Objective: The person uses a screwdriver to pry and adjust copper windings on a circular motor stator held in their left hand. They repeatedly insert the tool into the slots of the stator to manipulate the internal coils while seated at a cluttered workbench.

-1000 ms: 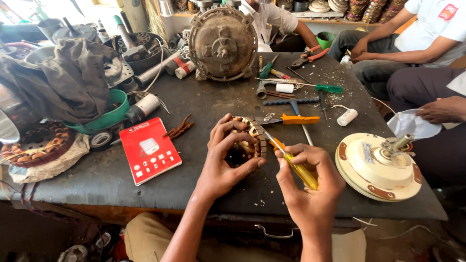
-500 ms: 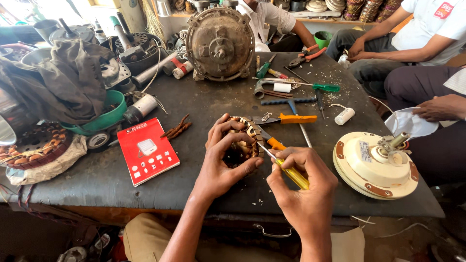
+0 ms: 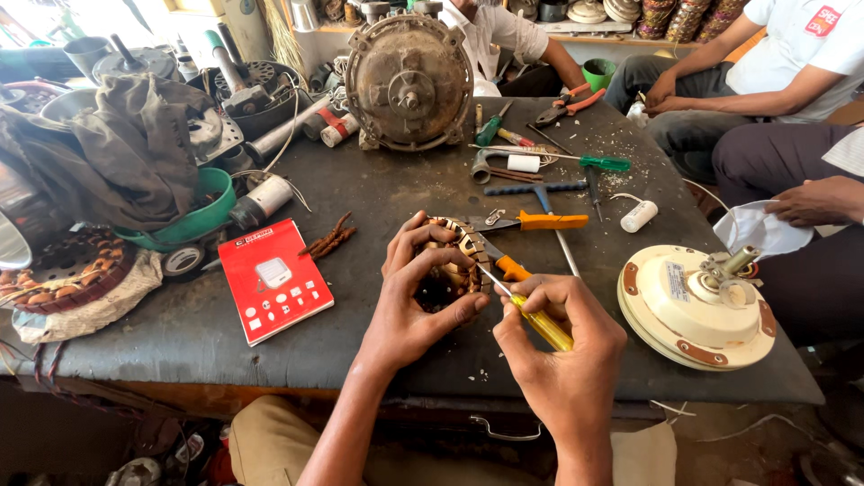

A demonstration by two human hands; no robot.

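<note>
My left hand [image 3: 416, 301] grips a round copper-wound stator [image 3: 452, 266] and holds it tilted on the dark worktop [image 3: 378, 189]. Its fingers curl over the top and its thumb presses the near rim. My right hand [image 3: 560, 337] holds a yellow-handled screwdriver [image 3: 540, 322]. The thin shaft points up-left and its tip touches the stator's right edge. Orange-handled pliers [image 3: 531, 220] lie just behind the stator.
A red booklet [image 3: 273, 279] lies left of my hands. A cream fan motor housing [image 3: 695, 306] sits at the right. A large rusty motor [image 3: 409, 81], several tools and a green bowl [image 3: 193, 216] crowd the back. Other people sit at the far right.
My hands stay at the stator. The screwdriver tip has shifted slightly along the stator's right edge.
</note>
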